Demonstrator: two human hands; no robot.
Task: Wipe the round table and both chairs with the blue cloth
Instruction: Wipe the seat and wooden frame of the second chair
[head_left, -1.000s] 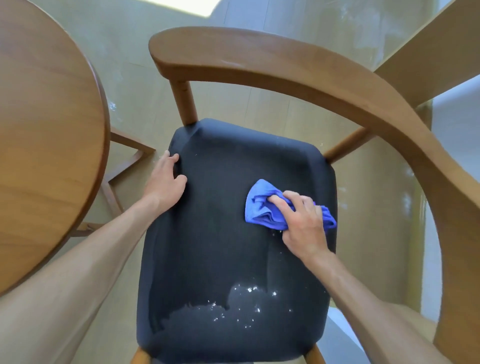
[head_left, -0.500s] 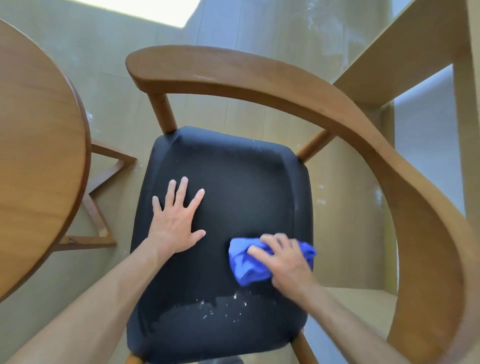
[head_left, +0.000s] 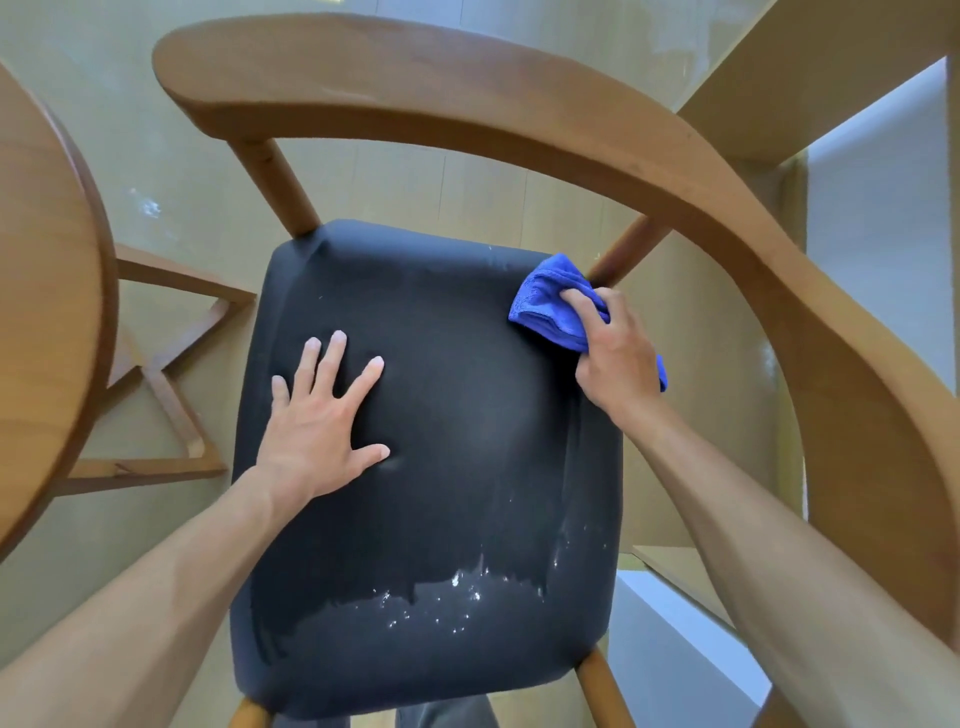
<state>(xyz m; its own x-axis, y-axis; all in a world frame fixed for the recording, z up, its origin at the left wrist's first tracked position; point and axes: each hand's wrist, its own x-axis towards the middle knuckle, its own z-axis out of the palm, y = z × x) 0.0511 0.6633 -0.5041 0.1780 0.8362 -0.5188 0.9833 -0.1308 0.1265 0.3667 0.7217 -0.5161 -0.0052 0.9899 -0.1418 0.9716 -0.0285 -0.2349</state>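
A wooden chair with a curved backrest and a black padded seat fills the view. My right hand grips the bunched blue cloth and presses it on the seat's far right corner, beside the rear post. My left hand lies flat on the left half of the seat, fingers spread. A wet patch with white specks marks the seat's near edge. The round wooden table shows at the left edge.
The table's crossed wooden base stands on the beige floor left of the chair. A wooden shelf or frame rises at the top right, with a white surface below it at the bottom right.
My right hand has slid the blue cloth from the seat's near right part up to its far right corner. My left hand stays flat on the seat.
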